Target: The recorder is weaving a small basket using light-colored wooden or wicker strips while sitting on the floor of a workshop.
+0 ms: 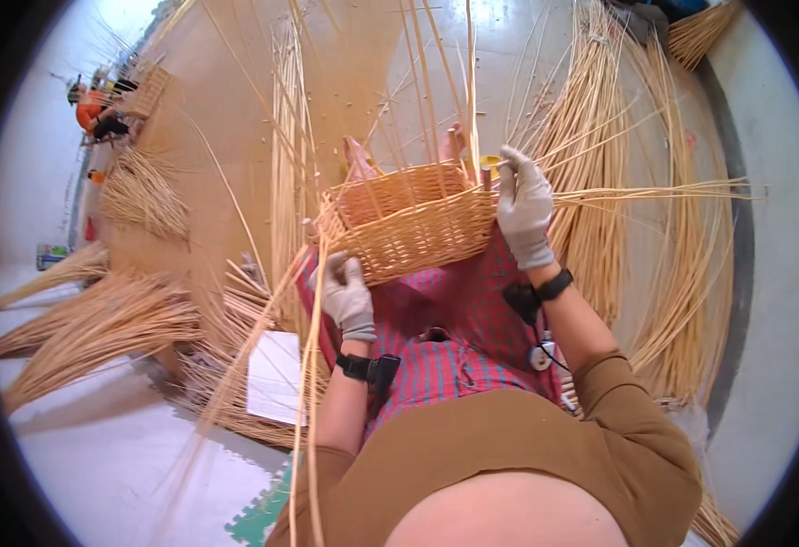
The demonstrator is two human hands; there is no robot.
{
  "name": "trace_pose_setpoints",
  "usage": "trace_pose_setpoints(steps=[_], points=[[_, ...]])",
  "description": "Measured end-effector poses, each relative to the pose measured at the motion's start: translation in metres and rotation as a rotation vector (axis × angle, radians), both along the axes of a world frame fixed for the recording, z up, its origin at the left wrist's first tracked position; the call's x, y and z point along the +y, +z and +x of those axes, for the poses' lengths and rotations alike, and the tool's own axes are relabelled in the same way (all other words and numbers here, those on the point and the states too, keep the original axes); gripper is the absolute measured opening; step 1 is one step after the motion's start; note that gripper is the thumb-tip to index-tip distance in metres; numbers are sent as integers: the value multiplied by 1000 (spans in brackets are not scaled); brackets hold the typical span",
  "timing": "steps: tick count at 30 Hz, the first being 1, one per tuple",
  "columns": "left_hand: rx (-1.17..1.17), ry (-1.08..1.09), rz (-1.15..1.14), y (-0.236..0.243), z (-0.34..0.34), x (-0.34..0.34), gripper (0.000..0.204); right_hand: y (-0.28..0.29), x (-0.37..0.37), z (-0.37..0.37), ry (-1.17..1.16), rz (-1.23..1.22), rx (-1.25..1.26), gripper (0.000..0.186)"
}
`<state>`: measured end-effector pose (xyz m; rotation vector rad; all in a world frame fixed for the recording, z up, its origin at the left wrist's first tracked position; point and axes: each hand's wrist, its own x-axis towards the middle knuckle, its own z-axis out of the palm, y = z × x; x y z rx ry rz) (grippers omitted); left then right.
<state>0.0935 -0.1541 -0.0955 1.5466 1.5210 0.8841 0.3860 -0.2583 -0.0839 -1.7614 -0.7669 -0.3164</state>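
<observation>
A half-woven rectangular wicker basket (pixel 422 239) rests tilted across my lap, on a red and blue checked cloth (pixel 500 296). Long upright stakes rise from its walls, and short thick posts stand at its corners. My left hand (pixel 345 294), in a pale work glove, grips the basket's near left corner, fingers partly hidden by rods. At the right corner my right hand (pixel 525 202), gloved too, is closed with thumb and fingertips pinching a thin wicker rod. A bunch of weaving rods (pixel 655 191) runs out to the right from behind this hand.
Bundles of rods lie on the floor to the right (pixel 591 109), ahead (pixel 288 137) and at left (pixel 117 319). A white sheet (pixel 274 376) lies on rods beside my left arm. Another person (pixel 94 111) in orange sits far left. A wall (pixel 778 228) stands at right.
</observation>
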Motion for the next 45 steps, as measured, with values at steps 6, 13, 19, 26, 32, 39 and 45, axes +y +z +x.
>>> trace_pose_setpoints(steps=[6,13,19,26,32,39,45], points=[[-645,-64,-223,-45,-60,57,60,48,18,-154,1207,-447,76,22],[-225,-259,-29,30,-73,11,44,91,46,-214,1381,33,-340,30],[2,-373,328,51,-69,4,26,91,47,-166,1440,44,-367,37],[-447,-55,-229,26,-47,-28,43,42,74,-97,365,281,1136,3],[-88,-358,-129,42,31,37,29,-19,60,-103,502,284,884,12],[-132,-272,-325,13,33,57,23,81,151,-79,594,-19,-26,52],[-135,-295,86,9,36,52,38,-38,16,-51,541,363,1110,18]])
